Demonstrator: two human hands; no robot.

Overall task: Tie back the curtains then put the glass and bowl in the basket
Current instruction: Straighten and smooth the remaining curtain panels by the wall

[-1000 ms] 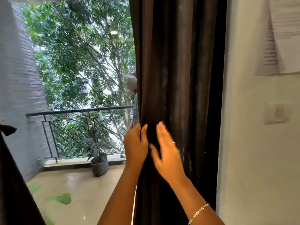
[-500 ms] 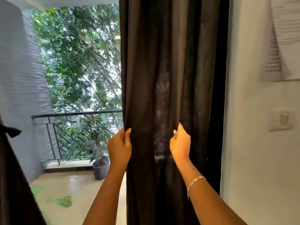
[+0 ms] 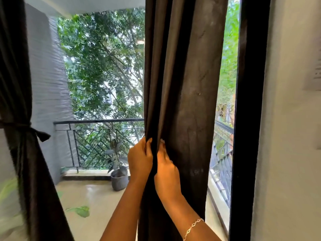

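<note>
1. The dark brown fabric curtain (image 3: pixel 182 84) hangs from 12 o'clock down to 6 o'clock, bunched into folds.
2. The left hand (image 3: pixel 139 158), near 6 o'clock, curls its fingers round the curtain's left edge.
3. The right hand (image 3: pixel 167 171), with a silver chain bracelet (image 3: pixel 192 225) on its wrist, grips the folds just beside it.
4. At 9 o'clock a second dark curtain (image 3: pixel 20 162) is bound by a knotted dark tie (image 3: pixel 26 126).
5. A grey plant pot (image 3: pixel 119 180) stands at 7 o'clock.

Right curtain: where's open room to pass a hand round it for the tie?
Wide open gap on its left, between the right curtain and the tied left curtain; a narrower daylight strip on its right, up to the dark door frame. Crowded at its left edge, where left hand and right hand grip the folds.
</note>
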